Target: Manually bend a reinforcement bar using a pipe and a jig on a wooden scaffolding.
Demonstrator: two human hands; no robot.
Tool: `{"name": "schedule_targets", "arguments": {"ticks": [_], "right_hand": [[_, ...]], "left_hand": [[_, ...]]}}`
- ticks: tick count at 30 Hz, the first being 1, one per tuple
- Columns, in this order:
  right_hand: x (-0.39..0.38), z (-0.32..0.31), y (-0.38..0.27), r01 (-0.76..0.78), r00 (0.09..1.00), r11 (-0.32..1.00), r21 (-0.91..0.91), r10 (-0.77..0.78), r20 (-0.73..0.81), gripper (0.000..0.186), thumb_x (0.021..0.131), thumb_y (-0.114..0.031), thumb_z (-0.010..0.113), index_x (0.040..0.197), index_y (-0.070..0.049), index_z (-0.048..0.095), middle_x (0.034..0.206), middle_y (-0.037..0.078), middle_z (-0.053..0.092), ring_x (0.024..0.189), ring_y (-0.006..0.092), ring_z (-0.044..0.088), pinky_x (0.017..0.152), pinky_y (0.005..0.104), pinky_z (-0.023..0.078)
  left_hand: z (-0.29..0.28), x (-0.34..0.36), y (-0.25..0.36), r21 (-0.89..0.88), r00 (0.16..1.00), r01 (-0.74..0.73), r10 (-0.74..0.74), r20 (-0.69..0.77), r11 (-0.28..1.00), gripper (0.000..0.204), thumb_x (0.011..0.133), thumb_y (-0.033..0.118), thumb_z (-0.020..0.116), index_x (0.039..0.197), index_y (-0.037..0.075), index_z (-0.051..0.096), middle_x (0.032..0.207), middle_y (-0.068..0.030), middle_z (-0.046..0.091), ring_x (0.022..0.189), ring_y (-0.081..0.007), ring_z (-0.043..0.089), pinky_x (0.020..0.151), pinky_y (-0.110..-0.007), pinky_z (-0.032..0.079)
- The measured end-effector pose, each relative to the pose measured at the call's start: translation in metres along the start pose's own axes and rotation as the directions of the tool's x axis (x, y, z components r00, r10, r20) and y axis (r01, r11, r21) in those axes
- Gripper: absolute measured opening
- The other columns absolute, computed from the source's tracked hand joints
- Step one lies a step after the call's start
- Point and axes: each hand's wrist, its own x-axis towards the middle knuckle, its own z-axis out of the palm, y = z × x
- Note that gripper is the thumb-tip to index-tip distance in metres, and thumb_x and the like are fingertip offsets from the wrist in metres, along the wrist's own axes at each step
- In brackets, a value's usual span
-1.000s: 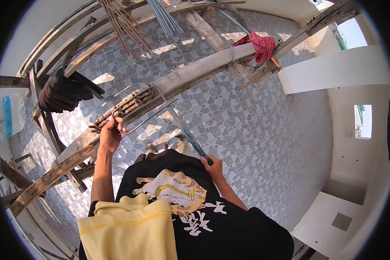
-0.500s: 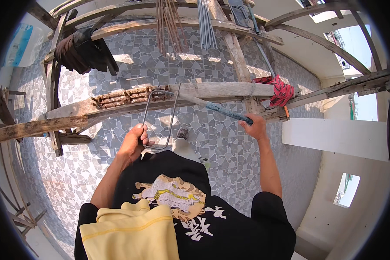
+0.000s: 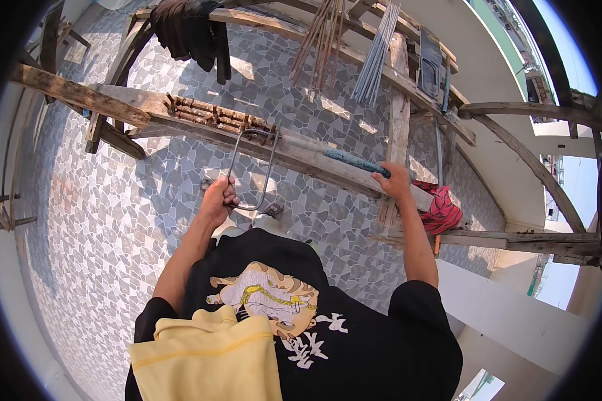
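One steel rod point(image 3: 270, 162), bent into a roughly rectangular loop, was the thing being worked on. It sat in front of the wooden beam point(image 3: 301, 165), with its upper end over the right end of some rusty steel pieces point(image 3: 214, 115) fixed along the top.

"Ok, so who had hold of it?"

The left hand point(image 3: 219, 198). Fingers curled tight around the loop's lower left side, nearer the body than the beam.

"And the other one?"

Right hand point(image 3: 395, 182) was out along the beam, closed around the end of a bar with a blue grip point(image 3: 354, 162). The bar's pale end pointed left toward the loop's top corner. Couldn't tell if the two actually touched, too small to see.

"What else was around there?"

A red and black cloth point(image 3: 441, 210) was bunched just past the right hand, with a bit of orange poking out under it. Farther back, rusty rods point(image 3: 321, 43) and a bundle of grey rods point(image 3: 379, 57) lay across a timber rail, and a dark cloth point(image 3: 184, 30) hung off to the left. Stone-pattern tiles point(image 3: 147, 220) underneath. Closest to the camera: a black T-shirt point(image 3: 381, 347) with a yellow cloth point(image 3: 207, 354) over its front.
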Motion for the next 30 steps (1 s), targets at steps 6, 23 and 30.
{"name": "schedule_targets", "arguments": {"ticks": [6,23,30], "right_hand": [[-0.022,0.019,0.002,-0.095,0.995,0.993,0.073,0.095,0.000,0.047,0.074,-0.039,0.078,0.101,0.000,0.069,0.091,0.018,0.070,0.087,0.0325,0.067,0.081,0.0388,0.051],[-0.019,0.014,-0.011,-0.175,0.980,0.981,0.085,0.182,-0.083,0.043,0.071,-0.033,0.080,0.098,-0.001,0.070,0.090,0.019,0.069,0.087,0.0330,0.067,0.079,0.0396,0.051],[-0.013,0.013,-0.013,-0.199,0.975,0.975,0.096,0.206,-0.080,0.043,0.069,-0.033,0.082,0.097,-0.002,0.071,0.091,0.018,0.070,0.088,0.0326,0.067,0.080,0.0384,0.051]], "left_hand": [[-0.003,-0.001,0.010,-0.026,0.999,0.039,-0.040,-0.020,0.999,0.028,0.101,0.028,0.046,0.112,0.004,0.055,0.062,0.0059,0.033,0.052,-0.0067,0.031,0.061,-0.028,0.040],[-0.010,0.005,-0.010,-0.153,0.999,-0.050,0.050,-0.005,0.987,0.021,0.100,0.026,0.049,0.103,0.006,0.054,0.060,0.0066,0.027,0.050,-0.0049,0.025,0.050,-0.021,0.029],[-0.006,0.005,-0.011,-0.148,0.998,-0.051,0.046,-0.037,0.988,0.020,0.100,0.026,0.047,0.102,0.007,0.054,0.059,0.0072,0.026,0.049,-0.0048,0.025,0.049,-0.021,0.028]]}}
